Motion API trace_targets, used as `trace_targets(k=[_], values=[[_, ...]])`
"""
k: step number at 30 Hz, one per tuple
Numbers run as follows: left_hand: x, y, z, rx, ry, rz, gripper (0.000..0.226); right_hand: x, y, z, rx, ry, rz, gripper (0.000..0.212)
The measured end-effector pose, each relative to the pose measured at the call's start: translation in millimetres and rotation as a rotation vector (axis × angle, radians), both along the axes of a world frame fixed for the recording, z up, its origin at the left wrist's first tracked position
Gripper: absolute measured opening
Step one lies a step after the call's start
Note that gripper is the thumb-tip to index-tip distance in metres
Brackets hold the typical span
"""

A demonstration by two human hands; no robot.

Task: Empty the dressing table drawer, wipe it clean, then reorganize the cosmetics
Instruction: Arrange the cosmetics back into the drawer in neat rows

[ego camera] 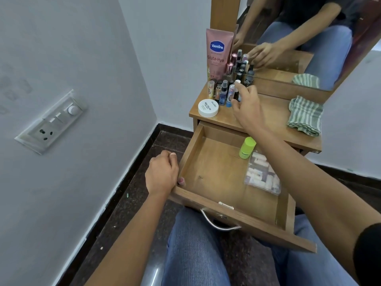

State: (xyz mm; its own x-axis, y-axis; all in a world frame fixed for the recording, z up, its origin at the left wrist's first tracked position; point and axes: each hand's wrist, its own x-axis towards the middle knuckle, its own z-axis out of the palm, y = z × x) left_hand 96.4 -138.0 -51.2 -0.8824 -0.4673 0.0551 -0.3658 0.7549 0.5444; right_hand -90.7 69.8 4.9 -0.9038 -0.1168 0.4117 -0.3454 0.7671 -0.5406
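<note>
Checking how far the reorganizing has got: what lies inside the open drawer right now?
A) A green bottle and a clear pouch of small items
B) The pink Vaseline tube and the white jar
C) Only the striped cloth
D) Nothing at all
A: the green bottle and the clear pouch sit in the drawer; the other cosmetics and the cloth are on the tabletop.
</note>
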Motion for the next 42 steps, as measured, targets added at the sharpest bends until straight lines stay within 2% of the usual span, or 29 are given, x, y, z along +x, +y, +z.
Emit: trace_targets(k=[8,11,14,20,23,26,27,28,31,33,38,42], values=[[0,-1,-2,0.017,0.018,0.024,0.03,2,-7,1,-0.052,0.026,-0.075,0.032],[1,0,-2,0.026,0.018,0.028,0.029,0,-13,7,-0.005,0.033,-0.134,0.027],[1,0,-2,0.026,0.017,0.033,0.028,-3,-19,11,0.033,0.023,-0.168,0.025],[-1,0,-3,0.029,0.022,0.028,0.028,-2,-18,12,-0.039,0.036,-0.208,0.023],[-2,0,-2,0.03,0.02,0.029,0.029,13,-12,13,-0.201,0.07,-0.203,0.02],[-1,1,0,0.035,0.008,0.027,0.028,59,-16,12,-0.581,0.023,0.113,0.016],[-1,0,1,0.036,0.0,0.024,0.028,78,-19,7,-0.618,-0.052,0.235,0.014],[0,0,2,0.036,-0.008,0.023,0.028,96,-21,0,-0.57,-0.142,0.342,0.012],[1,0,4,0.042,-0.019,0.025,0.026,132,-23,-34,-0.237,-0.388,0.662,0.008],[2,1,5,0.049,-0.032,0.022,0.024,144,-24,-54,-0.09,-0.533,0.812,0.006],[2,0,4,0.086,-0.023,0.002,0.024,152,-31,-82,0.048,-0.624,0.857,0.01],[2,-1,4,0.103,-0.013,0.006,0.024,147,-35,-91,0.063,-0.697,0.81,0.016]])
